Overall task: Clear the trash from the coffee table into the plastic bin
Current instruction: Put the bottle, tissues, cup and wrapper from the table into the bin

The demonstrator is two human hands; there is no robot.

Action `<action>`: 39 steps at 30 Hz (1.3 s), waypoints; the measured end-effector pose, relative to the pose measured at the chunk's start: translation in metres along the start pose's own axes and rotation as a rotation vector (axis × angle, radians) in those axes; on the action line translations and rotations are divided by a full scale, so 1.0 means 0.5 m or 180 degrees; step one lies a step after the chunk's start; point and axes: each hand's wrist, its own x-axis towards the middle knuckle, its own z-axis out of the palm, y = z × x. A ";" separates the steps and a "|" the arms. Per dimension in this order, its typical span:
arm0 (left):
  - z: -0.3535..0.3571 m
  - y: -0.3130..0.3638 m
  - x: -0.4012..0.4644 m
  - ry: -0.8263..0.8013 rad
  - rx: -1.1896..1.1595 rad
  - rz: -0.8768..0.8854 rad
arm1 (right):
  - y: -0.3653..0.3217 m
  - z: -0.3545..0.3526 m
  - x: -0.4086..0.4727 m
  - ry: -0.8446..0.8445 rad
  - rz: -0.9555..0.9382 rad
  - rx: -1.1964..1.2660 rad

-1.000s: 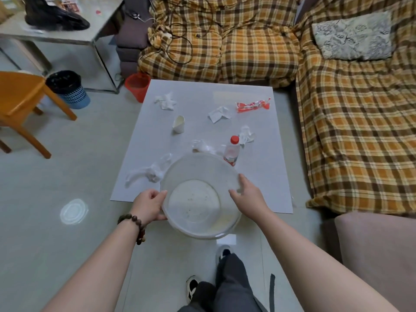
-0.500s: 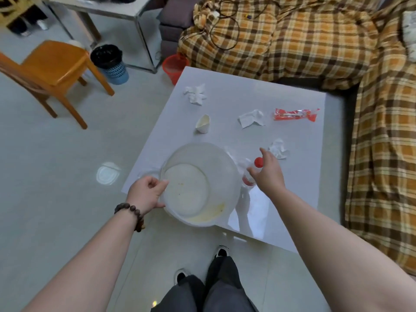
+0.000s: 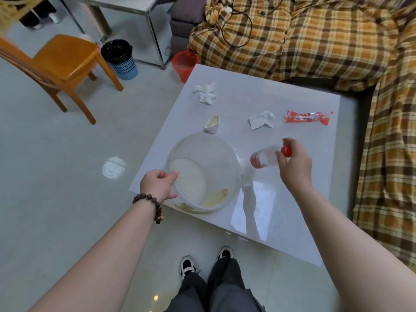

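Note:
A clear plastic bin [image 3: 227, 170] stands on the near left part of the white coffee table [image 3: 310, 199], and my left hand [image 3: 158, 182] grips its near rim. My right hand [image 3: 295, 165] holds a clear plastic bottle [image 3: 263, 157] with a red cap and red label, lifted and tipped sideways just right of the bin. On the table lie a crumpled tissue [image 3: 206, 93], a small paper cup [image 3: 212, 124] on its side, a crumpled paper [image 3: 262, 120] and a red wrapper [image 3: 307, 117].
A plaid-covered sofa [image 3: 315, 37] runs behind and to the right of the table. A red bucket [image 3: 183, 65] sits at the table's far left corner. A wooden chair [image 3: 60, 61] and a black-lined waste basket [image 3: 120, 58] stand on the tiled floor at left.
My right hand has closed on the bottle, lifted it off the table and tipped it sideways. My left hand keeps its grip on the bin's rim. The view has shifted closer.

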 end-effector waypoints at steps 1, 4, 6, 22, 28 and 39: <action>0.004 0.008 -0.003 0.0012 0.0014 -0.0012 | -0.020 -0.020 0.001 0.0169 -0.0125 0.0124; 0.010 0.034 -0.013 0.0007 0.0032 -0.0076 | -0.088 -0.067 -0.004 0.0397 -0.0377 0.0447; 0.009 0.051 -0.017 -0.0021 0.0008 -0.0141 | -0.126 -0.073 -0.013 0.0310 -0.0508 0.0634; -0.041 0.071 -0.011 -0.0169 -0.0824 -0.0268 | -0.153 0.114 -0.051 -0.1416 -0.0149 0.0416; -0.088 0.082 0.002 0.0053 -0.0904 -0.0217 | -0.177 0.120 -0.043 -0.1494 -0.0530 0.0331; -0.258 0.105 0.136 0.0624 -0.0868 -0.0240 | -0.224 0.254 -0.093 -0.1443 -0.0354 0.0089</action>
